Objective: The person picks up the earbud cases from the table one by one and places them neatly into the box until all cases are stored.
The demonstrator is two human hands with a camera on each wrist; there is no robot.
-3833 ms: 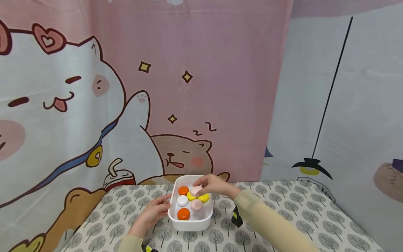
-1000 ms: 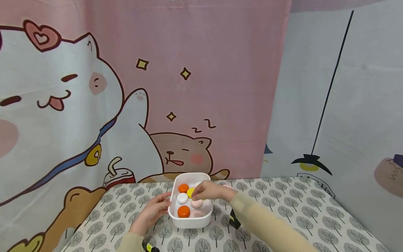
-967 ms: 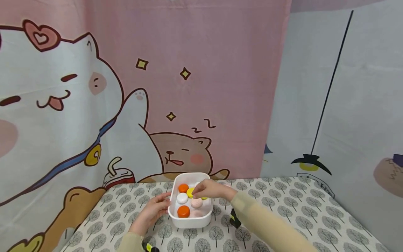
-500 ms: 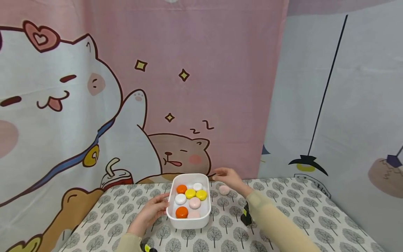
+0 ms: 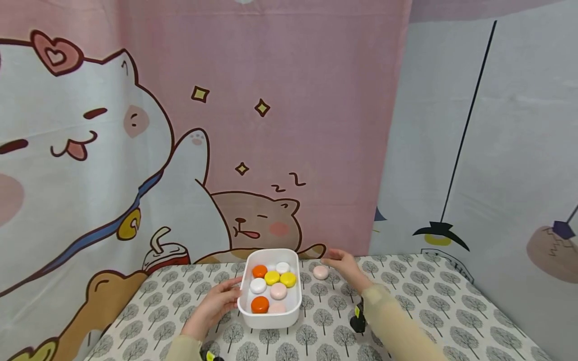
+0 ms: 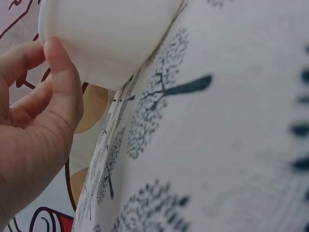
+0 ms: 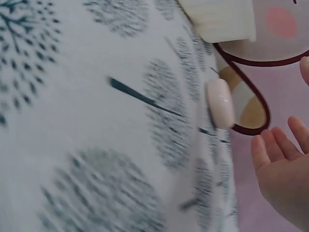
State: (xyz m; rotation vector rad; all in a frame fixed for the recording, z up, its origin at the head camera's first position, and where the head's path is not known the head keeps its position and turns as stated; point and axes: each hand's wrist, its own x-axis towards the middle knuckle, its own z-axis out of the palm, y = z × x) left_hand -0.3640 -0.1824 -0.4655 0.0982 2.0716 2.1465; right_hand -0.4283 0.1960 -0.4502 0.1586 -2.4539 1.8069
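Note:
A white plastic box [image 5: 294,311] stands on the table, with smooth round pieces inside: two orange [image 5: 260,304], two yellow [image 5: 272,278], two white [image 5: 258,286] and two pale pink [image 5: 278,291]. My left hand [image 5: 217,304] touches the box's left outer wall with its fingers extended; in the left wrist view, the thumb and a finger meet the white wall. Outside the box on its right, another pale pink piece [image 5: 320,272] lies on the cloth. Just right of that piece is my right hand [image 5: 346,268], fingers apart and holding nothing. The right wrist view shows its fingertips a short way from the pink piece [image 7: 220,103].
A white cloth with grey tree prints [image 5: 338,321] covers the table. Behind it hangs a curtain [image 5: 307,100] with cartoon animals, close to the table's far edge. Black bands [image 5: 357,321] are worn on both wrists.
My right hand has left the box, where it was placing a white piece at the back, and moved right past the pink piece on the table. The left hand stays at the box.

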